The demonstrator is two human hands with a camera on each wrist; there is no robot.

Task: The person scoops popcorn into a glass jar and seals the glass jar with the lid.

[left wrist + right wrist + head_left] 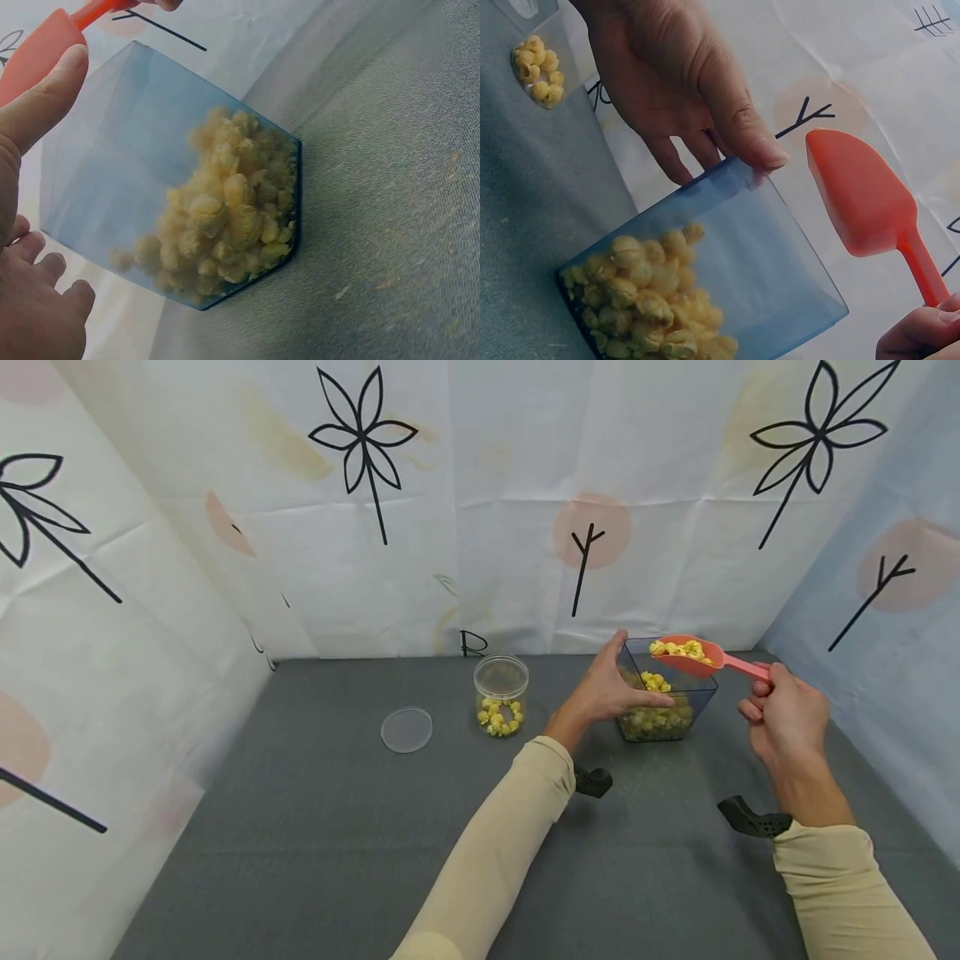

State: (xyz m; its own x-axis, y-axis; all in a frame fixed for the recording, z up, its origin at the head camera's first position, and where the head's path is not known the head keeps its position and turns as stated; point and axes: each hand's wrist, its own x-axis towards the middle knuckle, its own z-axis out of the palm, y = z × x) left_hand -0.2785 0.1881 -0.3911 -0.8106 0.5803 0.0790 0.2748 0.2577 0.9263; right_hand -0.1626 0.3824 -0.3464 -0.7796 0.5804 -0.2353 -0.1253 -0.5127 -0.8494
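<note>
Behind the left hand [600, 692], the tub [660, 725] partly hides.

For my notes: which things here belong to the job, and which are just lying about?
In the job:
scoop, in the right hand
box, left hand on it
popcorn, in both
jar, probably, since it holds popcorn too

Lying about:
lid, flat on the table, perhaps the jar's
patterned cloth, apparently backdrop

The gray tabletop [660, 893] leaves a lane between left forearm [495, 852] and right forearm [847, 885] toward the popcorn bin's [772, 255] front. The scarlet scoop [862, 195] obstructs the mouth from above — left hand [607, 687] blocks the left side. Clearance behind, before the fabric backdrop [495, 560], appears narrow.
</note>
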